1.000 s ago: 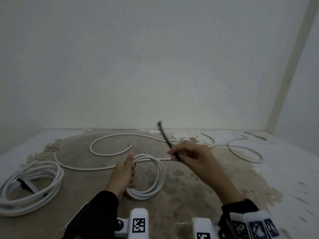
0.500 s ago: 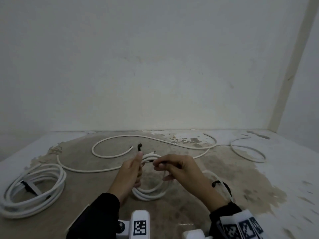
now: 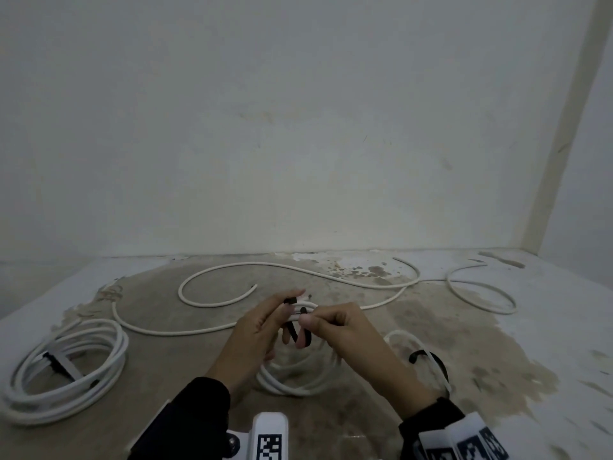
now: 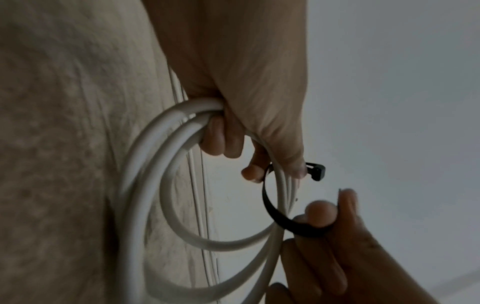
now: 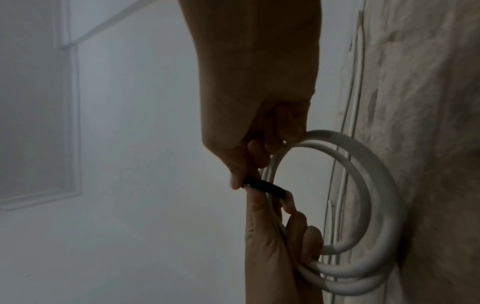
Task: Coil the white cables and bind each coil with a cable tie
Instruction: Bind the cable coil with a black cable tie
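Observation:
A small coil of white cable (image 3: 292, 383) stands tilted on the stained floor, its top lifted. My left hand (image 3: 262, 323) grips the top of the coil (image 4: 166, 144) with curled fingers, and its thumb holds the head (image 4: 315, 170) of a black cable tie against the strands. The tie's strap (image 4: 275, 214) curves under the strands. My right hand (image 3: 328, 323) pinches the strap's free end (image 5: 262, 186) between thumb and forefinger, right beside the left hand. The strap's tip is apart from the head.
A larger white coil (image 3: 66, 370), bound with a black tie (image 3: 56, 360), lies at the left. Loose white cable (image 3: 298, 270) snakes across the floor toward a loop (image 3: 481, 293) at the right. Another small loop with a black tie (image 3: 421, 353) lies behind my right forearm. A wall stands close ahead.
My right hand brought the black tie down from mid-air to the coil and bent it under the strands. My left hand raised the coil's top and took the tie's head.

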